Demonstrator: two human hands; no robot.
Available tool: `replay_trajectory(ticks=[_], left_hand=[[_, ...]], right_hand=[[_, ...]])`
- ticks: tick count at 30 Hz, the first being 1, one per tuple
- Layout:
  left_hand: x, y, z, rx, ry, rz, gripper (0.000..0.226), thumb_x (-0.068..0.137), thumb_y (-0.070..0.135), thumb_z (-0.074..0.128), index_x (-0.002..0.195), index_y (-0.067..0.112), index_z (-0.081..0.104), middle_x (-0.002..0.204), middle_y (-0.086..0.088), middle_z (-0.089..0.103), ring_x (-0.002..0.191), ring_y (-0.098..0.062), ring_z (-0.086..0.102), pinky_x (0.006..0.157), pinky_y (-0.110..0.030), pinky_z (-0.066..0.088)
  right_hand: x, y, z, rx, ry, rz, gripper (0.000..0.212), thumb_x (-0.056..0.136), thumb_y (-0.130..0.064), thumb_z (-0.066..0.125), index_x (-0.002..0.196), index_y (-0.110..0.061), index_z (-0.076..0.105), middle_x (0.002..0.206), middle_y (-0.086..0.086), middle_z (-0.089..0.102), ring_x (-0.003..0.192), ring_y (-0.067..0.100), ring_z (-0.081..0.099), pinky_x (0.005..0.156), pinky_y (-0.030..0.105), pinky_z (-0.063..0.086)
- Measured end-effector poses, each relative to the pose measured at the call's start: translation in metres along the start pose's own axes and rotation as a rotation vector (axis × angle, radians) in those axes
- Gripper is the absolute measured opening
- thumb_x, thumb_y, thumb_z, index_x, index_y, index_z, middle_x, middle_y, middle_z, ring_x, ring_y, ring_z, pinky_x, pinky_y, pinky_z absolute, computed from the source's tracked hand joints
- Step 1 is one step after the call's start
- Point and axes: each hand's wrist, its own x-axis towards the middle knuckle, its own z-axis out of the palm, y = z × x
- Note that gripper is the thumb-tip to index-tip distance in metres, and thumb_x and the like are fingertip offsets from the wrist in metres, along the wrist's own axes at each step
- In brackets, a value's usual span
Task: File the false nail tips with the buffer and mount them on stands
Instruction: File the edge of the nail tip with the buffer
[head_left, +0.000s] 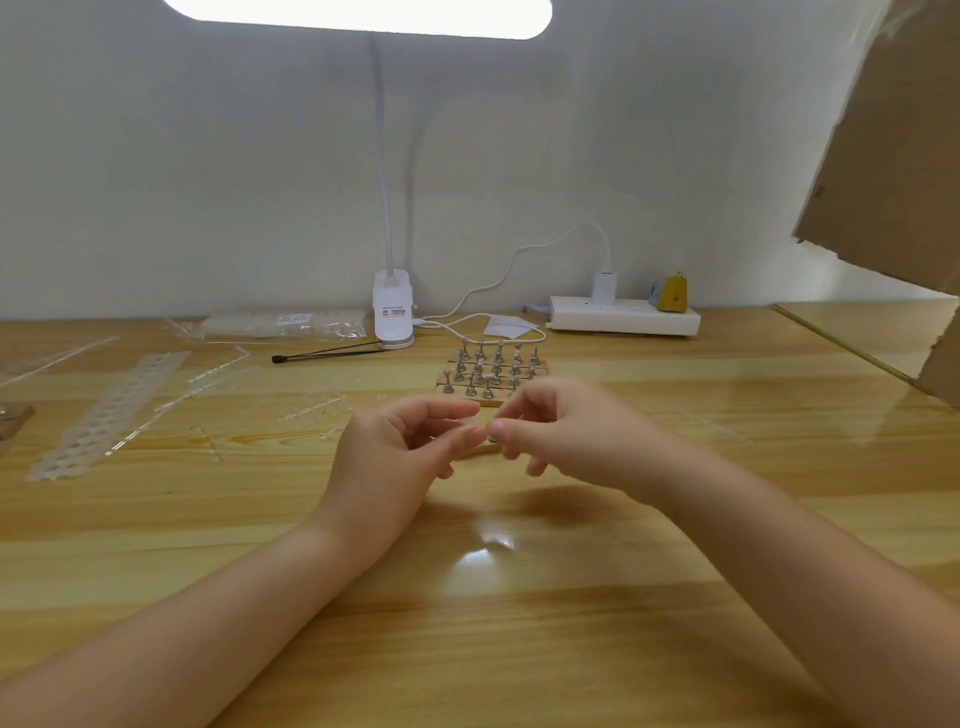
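My left hand (410, 441) and my right hand (550, 431) meet just below the middle of the frame, above the glossy, grained wooden table (519, 623). The thumb and forefinger of each curl in toward the other, pinching something tiny between them; it looks like a clear nail tip (480, 415) on a small stand, but it is too blurred for me to be sure. The other fingers hang loosely bent.

Just above my fingertips, a little right of centre, the stands (491, 369) rise in rows: small metal pegs with flared bases, set on pale wooden strips. A flat tan piece, maybe the buffer (478, 451), lies on the table under my hands.

At the left edge a long perforated plastic strip (111, 410) runs diagonally among thin transparent slivers. Higher up stand a white clip lamp (393, 306) with a flexible neck, a white power strip (623, 314), and, left of the lamp, a clear packet of nail tips (283, 323).
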Motion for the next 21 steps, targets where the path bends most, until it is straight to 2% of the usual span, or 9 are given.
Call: replay_trajectory(ticks=[3,6,9,12,14,16,18,19,21], left_hand=[[0.0,-0.002,0.001,0.124,-0.085,0.082,0.025,0.079,0.025,0.071,0.102,0.036,0.072,0.083,0.01,0.072,0.064,-0.014,0.06,0.066,-0.022,0.05],[0.0,-0.005,0.002,0.235,-0.164,0.163,0.036,0.084,0.02,0.07,0.113,0.04,0.064,0.075,0.019,0.066,0.061,-0.005,0.05,0.063,-0.013,0.043],[0.002,-0.006,-0.001,0.287,-0.179,0.142,0.053,0.077,0.042,0.067,0.127,0.039,0.051,0.078,0.015,0.068,0.06,-0.001,0.049,0.064,-0.01,0.04],[0.004,-0.007,-0.004,0.329,-0.178,0.161,0.06,0.071,0.052,0.065,0.126,0.041,0.045,0.08,0.018,0.069,0.06,-0.002,0.052,0.068,-0.011,0.04],[0.007,-0.006,-0.007,0.352,-0.172,0.161,0.062,0.072,0.059,0.065,0.127,0.038,0.047,0.081,0.018,0.07,0.068,-0.001,0.058,0.071,-0.013,0.042],[0.015,-0.007,-0.013,0.608,-0.129,0.177,0.068,0.077,0.077,0.047,0.128,0.032,0.052,0.094,0.019,0.07,0.092,-0.005,0.061,0.086,-0.025,0.039],[0.023,-0.009,-0.021,0.99,-0.067,0.153,0.076,0.083,0.078,0.018,0.126,0.03,0.057,0.116,0.013,0.065,0.114,-0.016,0.052,0.094,-0.035,0.03],[0.025,-0.011,-0.024,1.091,-0.044,0.091,0.074,0.086,0.074,0.014,0.126,0.03,0.058,0.123,0.008,0.062,0.118,-0.02,0.048,0.096,-0.037,0.027],[0.028,-0.017,-0.027,1.169,-0.008,0.004,0.056,0.094,0.059,0.024,0.128,0.028,0.057,0.128,0.003,0.057,0.121,-0.023,0.044,0.098,-0.038,0.027]], right_hand=[[0.002,0.004,0.008,0.207,-0.019,0.022,0.012,0.091,-0.033,0.06,0.092,-0.024,0.068,0.082,-0.008,0.073,0.061,0.001,0.063,0.058,0.024,0.044],[0.003,0.009,0.009,0.321,0.007,0.004,0.009,0.089,-0.026,0.065,0.088,-0.019,0.071,0.076,-0.006,0.073,0.06,0.003,0.062,0.056,0.024,0.043],[0.002,0.013,0.008,0.346,-0.029,0.012,0.017,0.082,-0.032,0.073,0.088,-0.015,0.073,0.077,-0.005,0.073,0.061,0.002,0.062,0.056,0.022,0.044],[0.003,0.014,0.008,0.366,-0.072,0.024,0.02,0.082,-0.033,0.074,0.087,-0.014,0.073,0.079,-0.002,0.073,0.059,0.003,0.061,0.052,0.019,0.044],[0.003,0.015,0.01,0.388,-0.04,0.037,0.016,0.082,-0.03,0.073,0.085,-0.014,0.071,0.076,-0.002,0.071,0.057,0.004,0.06,0.049,0.019,0.043],[0.003,0.017,0.014,0.449,0.043,0.061,0.016,0.08,-0.028,0.076,0.082,-0.013,0.07,0.075,-0.001,0.07,0.055,0.006,0.058,0.045,0.018,0.04],[0.003,0.019,0.018,0.526,0.132,0.074,0.02,0.079,-0.027,0.077,0.084,-0.01,0.069,0.076,0.003,0.068,0.053,0.007,0.056,0.044,0.018,0.04],[0.004,0.02,0.021,0.551,0.162,0.077,0.021,0.08,-0.027,0.077,0.085,-0.007,0.069,0.075,0.003,0.068,0.052,0.008,0.056,0.045,0.019,0.04],[0.005,0.02,0.025,0.6,0.196,0.094,0.021,0.083,-0.025,0.074,0.086,-0.004,0.068,0.074,0.003,0.067,0.048,0.008,0.054,0.044,0.02,0.039]])
